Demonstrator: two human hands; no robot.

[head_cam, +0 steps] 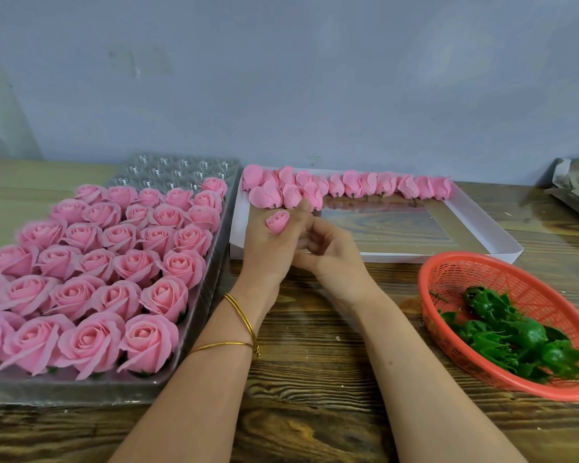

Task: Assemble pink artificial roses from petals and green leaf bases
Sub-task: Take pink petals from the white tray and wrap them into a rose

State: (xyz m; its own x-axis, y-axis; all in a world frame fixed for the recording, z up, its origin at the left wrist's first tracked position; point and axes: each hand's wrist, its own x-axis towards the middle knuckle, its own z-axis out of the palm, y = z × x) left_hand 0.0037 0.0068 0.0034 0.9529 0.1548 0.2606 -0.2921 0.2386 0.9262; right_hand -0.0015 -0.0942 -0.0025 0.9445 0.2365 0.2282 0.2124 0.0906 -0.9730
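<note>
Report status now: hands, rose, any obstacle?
Left hand grips pink bud. Right hand curled beside it, hold unclear. Leaf bases in basket. Nothing in the way.

One wide-angle head-worn view looks forward and down, close over the brown wood-grain counter (308, 389), filling the frame's lower half; a pale grey wall (315, 78) fills the upper half.

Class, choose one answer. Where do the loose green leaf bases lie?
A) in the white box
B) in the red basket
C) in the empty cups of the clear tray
B: the green leaf bases are heaped in the red basket on the person's right.
</note>
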